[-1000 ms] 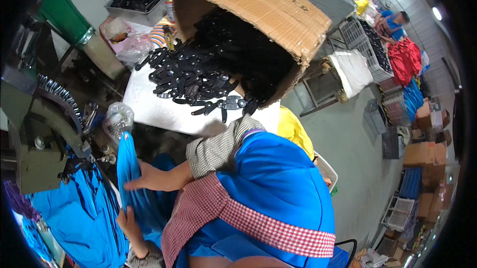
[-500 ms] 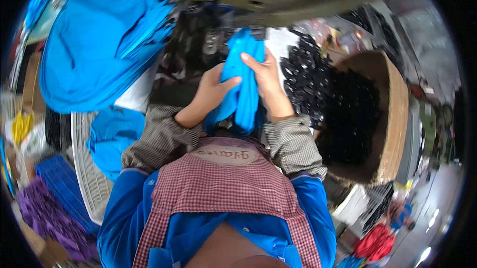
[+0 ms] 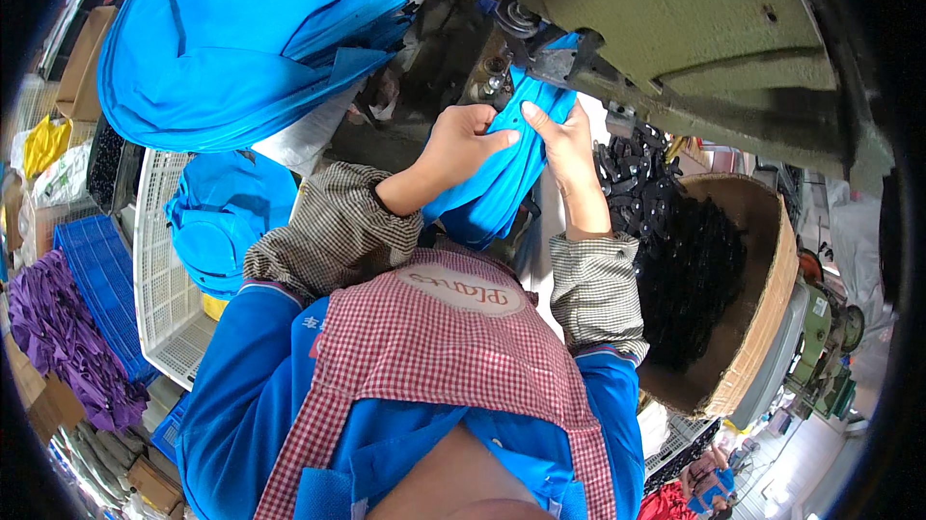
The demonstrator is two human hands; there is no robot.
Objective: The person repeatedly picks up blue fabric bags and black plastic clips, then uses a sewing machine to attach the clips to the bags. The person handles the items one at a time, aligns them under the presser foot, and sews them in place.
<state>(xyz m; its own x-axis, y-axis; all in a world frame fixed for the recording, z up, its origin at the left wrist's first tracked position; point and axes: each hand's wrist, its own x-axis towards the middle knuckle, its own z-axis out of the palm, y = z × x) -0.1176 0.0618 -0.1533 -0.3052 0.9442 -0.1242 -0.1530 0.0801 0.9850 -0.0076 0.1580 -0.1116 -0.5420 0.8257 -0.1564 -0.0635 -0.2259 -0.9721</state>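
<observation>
My left hand [image 3: 453,155] is closed on a folded strip of bright blue fabric [image 3: 487,197], thumb pressed across it. My right hand [image 3: 571,158] grips the same fabric from the right, its thumb on top near a small dark dot. The upper end of the cloth reaches into the metal tooling [image 3: 552,65] of a green machine [image 3: 694,18]; whether it touches the tool, I cannot tell. Right of my right hand lies a heap of black parts [image 3: 622,173], running into a cardboard box [image 3: 757,356].
A large stack of blue fabric [image 3: 231,28] is at upper left. Below it stands a white plastic basket [image 3: 154,269] with blue cloth [image 3: 217,231], beside purple pieces [image 3: 68,327] and a blue crate [image 3: 101,288]. Another person [image 3: 706,481] is in the distant lower right.
My view has swung round to face the machine. Both hands have moved with the blue cloth up to its tooling, my left hand having shifted slightly rightward along the fabric since half a second ago.
</observation>
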